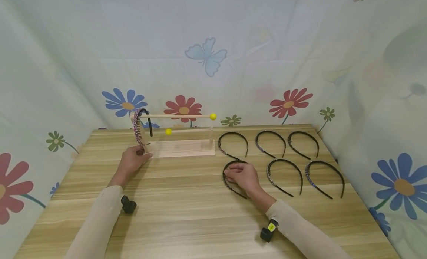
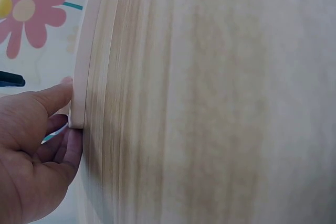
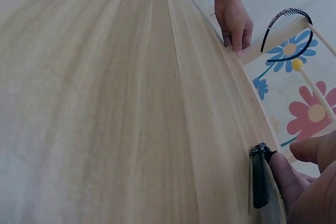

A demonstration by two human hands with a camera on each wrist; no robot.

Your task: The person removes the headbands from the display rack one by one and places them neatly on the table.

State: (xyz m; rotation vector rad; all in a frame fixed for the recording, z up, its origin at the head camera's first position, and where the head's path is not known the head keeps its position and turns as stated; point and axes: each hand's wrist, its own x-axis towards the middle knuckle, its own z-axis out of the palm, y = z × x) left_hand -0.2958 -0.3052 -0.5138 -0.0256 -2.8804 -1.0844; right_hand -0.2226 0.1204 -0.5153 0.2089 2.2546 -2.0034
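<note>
My left hand (image 1: pixel 131 160) grips the near left end of a wooden stand's flat base (image 1: pixel 183 149); the left wrist view shows the thumb above its edge and fingers below. On the stand's upper rod (image 1: pixel 180 116) hangs a headband (image 1: pixel 137 127) with pink sparkle and comb teeth, at the left end. My right hand (image 1: pixel 245 177) has its thumb and fingers at the left side of a black headband (image 1: pixel 229 184) in the near row. In the right wrist view, a finger touches that headband (image 3: pixel 260 177); the fingertips' contact is partly hidden.
Several other dark headbands lie on the wooden table (image 1: pixel 186 218) in two rows, including one at the near right (image 1: pixel 325 164). Yellow balls cap the upper rod (image 1: pixel 212 117) and a lower rod (image 1: pixel 168 131). A flowered cloth (image 1: pixel 160 66) hangs behind the table.
</note>
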